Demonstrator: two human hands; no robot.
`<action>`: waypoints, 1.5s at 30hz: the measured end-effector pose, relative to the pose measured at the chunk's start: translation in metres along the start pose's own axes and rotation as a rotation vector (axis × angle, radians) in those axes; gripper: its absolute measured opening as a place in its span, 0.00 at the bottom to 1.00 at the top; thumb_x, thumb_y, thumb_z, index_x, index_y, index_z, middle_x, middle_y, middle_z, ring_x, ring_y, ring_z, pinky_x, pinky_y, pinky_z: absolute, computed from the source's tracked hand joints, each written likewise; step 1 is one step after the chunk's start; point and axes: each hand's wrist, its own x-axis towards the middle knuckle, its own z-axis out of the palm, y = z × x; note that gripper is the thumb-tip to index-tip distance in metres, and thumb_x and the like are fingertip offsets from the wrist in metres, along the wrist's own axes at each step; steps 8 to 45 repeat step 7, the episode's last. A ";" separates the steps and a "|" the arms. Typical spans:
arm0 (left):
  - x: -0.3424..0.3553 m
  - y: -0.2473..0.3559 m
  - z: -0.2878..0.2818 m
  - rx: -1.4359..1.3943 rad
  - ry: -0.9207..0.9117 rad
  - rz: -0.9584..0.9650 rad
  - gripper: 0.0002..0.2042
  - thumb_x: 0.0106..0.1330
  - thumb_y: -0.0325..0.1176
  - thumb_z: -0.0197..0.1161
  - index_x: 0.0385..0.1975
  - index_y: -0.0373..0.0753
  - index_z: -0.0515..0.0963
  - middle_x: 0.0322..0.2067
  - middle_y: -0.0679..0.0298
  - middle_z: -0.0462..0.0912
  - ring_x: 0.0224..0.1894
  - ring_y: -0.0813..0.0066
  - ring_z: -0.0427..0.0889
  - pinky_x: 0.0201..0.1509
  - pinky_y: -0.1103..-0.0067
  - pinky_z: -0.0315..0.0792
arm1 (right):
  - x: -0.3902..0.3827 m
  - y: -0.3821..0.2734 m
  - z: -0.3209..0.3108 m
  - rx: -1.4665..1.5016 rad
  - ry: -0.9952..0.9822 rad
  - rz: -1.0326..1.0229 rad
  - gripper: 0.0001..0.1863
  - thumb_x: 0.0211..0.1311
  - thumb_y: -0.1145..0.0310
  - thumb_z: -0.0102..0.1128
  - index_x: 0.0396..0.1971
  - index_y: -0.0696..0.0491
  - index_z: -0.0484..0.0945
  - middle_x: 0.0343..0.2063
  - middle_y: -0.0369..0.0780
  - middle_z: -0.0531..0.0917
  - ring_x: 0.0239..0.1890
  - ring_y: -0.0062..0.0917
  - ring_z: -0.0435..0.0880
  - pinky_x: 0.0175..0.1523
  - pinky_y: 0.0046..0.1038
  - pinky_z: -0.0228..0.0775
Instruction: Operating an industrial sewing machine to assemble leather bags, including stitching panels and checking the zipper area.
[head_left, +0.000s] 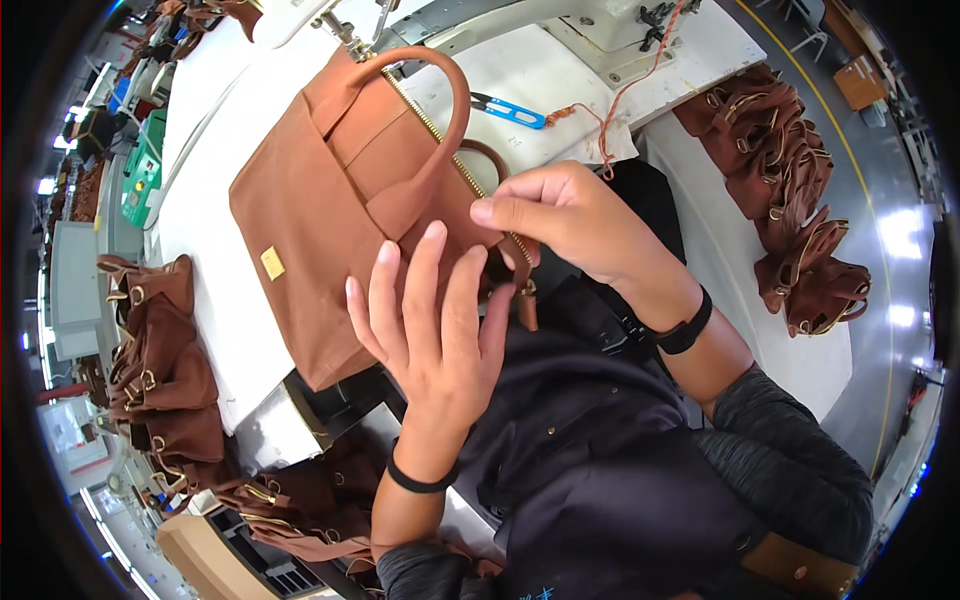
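Note:
A brown leather handbag (300, 210) lies tilted on the white sewing table, its rounded handle (462, 100) standing up and a gold-toothed zipper running along its opening. My left hand (432, 335) is open, fingers spread against the bag's side near its lower right corner. At the zipper edge, my right hand (580, 225) is closed, thumb and fingers pinching the bag's rim. Its fingertips are partly hidden behind the edge. Just below hangs a small leather zipper tab (529, 308). The bag's far top end sits under the sewing machine's presser foot (355, 45).
Blue thread snips (510, 110) lie beyond the handle, beside orange thread (605, 130). Brown bags are piled at the right (770, 160) and at the left (165, 350). Below left stands an open cardboard box (205, 560). The machine bed (600, 40) bounds the far side.

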 end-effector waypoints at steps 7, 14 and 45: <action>0.010 -0.014 -0.005 0.046 0.092 0.055 0.12 0.62 0.33 0.73 0.46 0.51 0.84 0.51 0.71 0.86 0.59 0.63 0.80 0.76 0.57 0.55 | -0.010 0.008 0.003 0.293 -0.021 0.045 0.15 0.70 0.58 0.68 0.33 0.56 0.86 0.20 0.33 0.82 0.21 0.16 0.80 0.27 0.19 0.68; 0.010 -0.014 -0.005 0.046 0.092 0.055 0.12 0.62 0.33 0.73 0.46 0.51 0.84 0.51 0.71 0.86 0.59 0.63 0.80 0.76 0.57 0.55 | -0.010 0.008 0.003 0.293 -0.021 0.045 0.15 0.70 0.58 0.68 0.33 0.56 0.86 0.20 0.33 0.82 0.21 0.16 0.80 0.27 0.19 0.68; 0.010 -0.014 -0.005 0.046 0.092 0.055 0.12 0.62 0.33 0.73 0.46 0.51 0.84 0.51 0.71 0.86 0.59 0.63 0.80 0.76 0.57 0.55 | -0.010 0.008 0.003 0.293 -0.021 0.045 0.15 0.70 0.58 0.68 0.33 0.56 0.86 0.20 0.33 0.82 0.21 0.16 0.80 0.27 0.19 0.68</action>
